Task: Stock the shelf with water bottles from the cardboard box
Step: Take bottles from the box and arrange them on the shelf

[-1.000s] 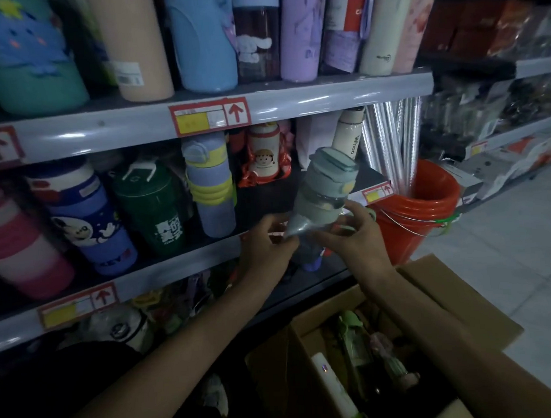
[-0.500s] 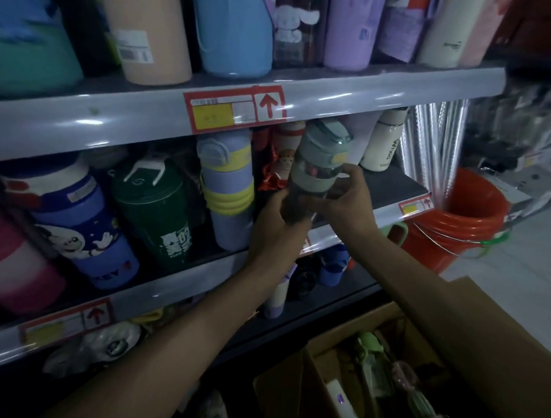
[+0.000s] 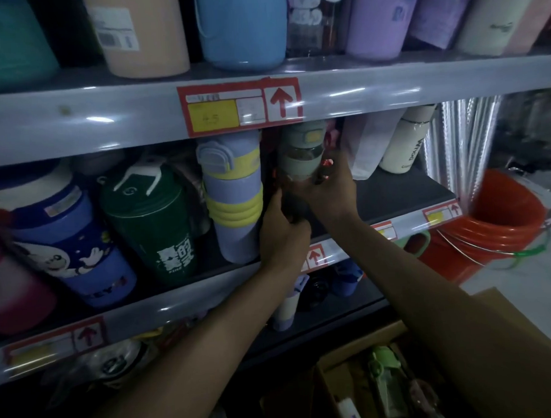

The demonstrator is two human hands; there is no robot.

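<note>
A grey-green water bottle with a yellow patch on its lid stands upright inside the middle shelf, just right of a purple-and-yellow bottle. My left hand grips its lower part from the left. My right hand wraps its right side. The bottle's base is hidden behind my hands. The cardboard box sits open at the bottom right, with a green-capped bottle and others inside.
A dark green bottle and a blue cartoon bottle fill the shelf's left. A white bottle and a white pack stand to the right. An orange bucket sits on the floor beyond the shelf end.
Both hands have carried the grey-green bottle up from over the box and back into the middle shelf, turning it from tilted to upright. The view has moved closer to the shelf.
</note>
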